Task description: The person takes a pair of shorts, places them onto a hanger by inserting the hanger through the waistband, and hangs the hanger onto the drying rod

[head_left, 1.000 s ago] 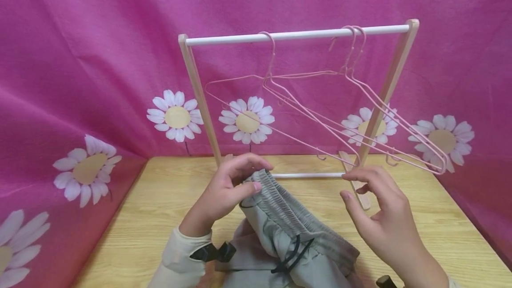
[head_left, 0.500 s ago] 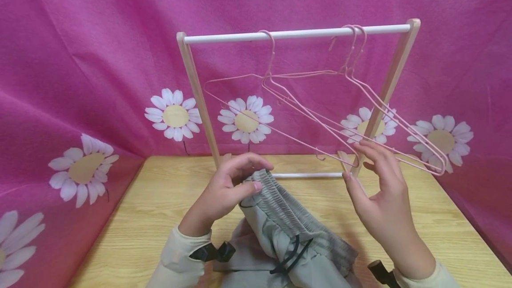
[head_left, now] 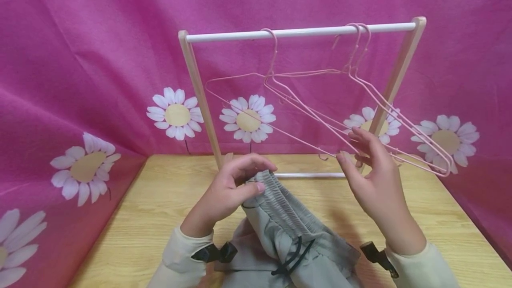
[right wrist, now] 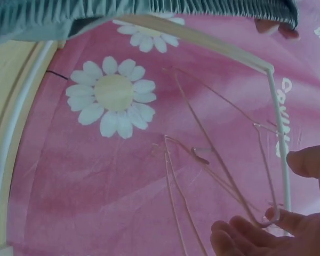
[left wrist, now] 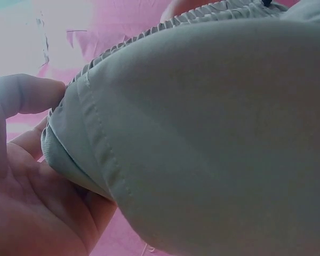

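Grey pants (head_left: 276,226) with a gathered elastic waistband and black drawstring are bunched in front of me, their lower part cut off by the frame. My left hand (head_left: 224,192) pinches one end of the waistband between thumb and fingers; the left wrist view shows the thumb (left wrist: 37,95) over the fabric edge. My right hand (head_left: 378,181) is at the near corner of a pink wire hanger (head_left: 275,50). In the right wrist view that corner touches the fingers (right wrist: 250,232), while the thumb stands apart from it.
A rack with a white top rail (head_left: 312,33) and wooden posts (head_left: 200,101) stands on the wooden table (head_left: 168,217). Other pink hangers (head_left: 404,119) hang toward the right post. A pink cloth (head_left: 120,26) with daisies encloses the table's back and sides.
My right hand has moved up and forward, then a little left, to the hanger's near corner. The left hand keeps its grip on the waistband, and the hangers stay on the rail.
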A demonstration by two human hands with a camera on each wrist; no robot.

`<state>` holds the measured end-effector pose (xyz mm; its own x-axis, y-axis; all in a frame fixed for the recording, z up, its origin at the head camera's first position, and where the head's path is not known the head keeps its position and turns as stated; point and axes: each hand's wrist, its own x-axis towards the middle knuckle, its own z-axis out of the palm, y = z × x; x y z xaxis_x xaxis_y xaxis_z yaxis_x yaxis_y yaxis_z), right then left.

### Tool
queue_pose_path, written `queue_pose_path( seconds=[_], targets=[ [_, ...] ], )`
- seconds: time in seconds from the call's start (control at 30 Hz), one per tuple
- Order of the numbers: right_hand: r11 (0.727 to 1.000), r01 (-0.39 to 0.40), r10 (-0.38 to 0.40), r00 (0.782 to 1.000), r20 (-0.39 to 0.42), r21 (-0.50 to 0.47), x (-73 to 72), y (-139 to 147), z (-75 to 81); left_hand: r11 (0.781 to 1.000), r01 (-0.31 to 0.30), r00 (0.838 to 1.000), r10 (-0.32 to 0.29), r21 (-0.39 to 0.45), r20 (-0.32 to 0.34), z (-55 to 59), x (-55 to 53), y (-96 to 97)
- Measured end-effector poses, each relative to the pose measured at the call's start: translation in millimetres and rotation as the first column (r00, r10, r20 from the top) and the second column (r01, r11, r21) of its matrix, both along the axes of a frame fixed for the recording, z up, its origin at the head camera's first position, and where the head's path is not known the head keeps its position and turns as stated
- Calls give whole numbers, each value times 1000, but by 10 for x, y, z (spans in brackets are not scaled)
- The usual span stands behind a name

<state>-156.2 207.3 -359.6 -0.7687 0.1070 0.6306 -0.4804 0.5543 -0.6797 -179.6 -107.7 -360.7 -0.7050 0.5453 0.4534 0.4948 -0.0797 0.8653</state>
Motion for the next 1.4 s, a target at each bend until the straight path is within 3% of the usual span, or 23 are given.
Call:
queue_pose_path(
  seconds=[0.13, 0.3, 0.4, 0.53, 0.7, 0.8, 0.9, 1.03, 1.13, 1.23, 1.4],
  targets=[
    [988, -67, 81, 992, 102, -137, -105, 15, 28, 1000, 4, 1000, -4, 5, -5, -14, 1, 3],
    [954, -147, 195, 966, 168, -262, -193, 50, 34, 1000, 9, 1000, -9, 7, -8, -16, -14, 5],
    [905, -212, 297, 936, 187, -370, -243, 68, 23, 1000, 8, 1000, -8, 8, -12, -18, -24, 1],
    [817, -291, 425, 887, 179, -498, -286, 99, 6, 1000, 7, 1000, -7, 5, -13, -19, -27, 3],
    [735, -388, 573, 794, 203, -556, -331, 139, -45, 1000, 2, 1000, -2, 3, -7, -21, -23, 2],
    [710, -444, 634, 741, 221, -547, -350, 145, -71, 1000, 3, 1000, -3, 4, -8, -19, -18, 2],
    [652, -509, 706, 678, 205, -562, -376, 151, -93, 1000, 10, 1000, -10, 7, -16, -14, -15, 6],
    [549, -584, 800, 573, 175, -597, -399, 163, -104, 1000, 25, 999, -24, 16, -30, -8, -12, 11],
    [497, -613, 841, 514, 168, -613, -399, 169, -103, 999, 26, 999, -26, 18, -30, -6, -11, 9],
    [462, -629, 864, 477, 160, -625, -399, 168, -96, 1000, 21, 999, -21, 16, -28, -8, -11, 5],
    [425, -640, 884, 445, 142, -640, -378, 164, -76, 1000, 16, 999, -15, 13, -35, -6, -10, 2]
  ],
)
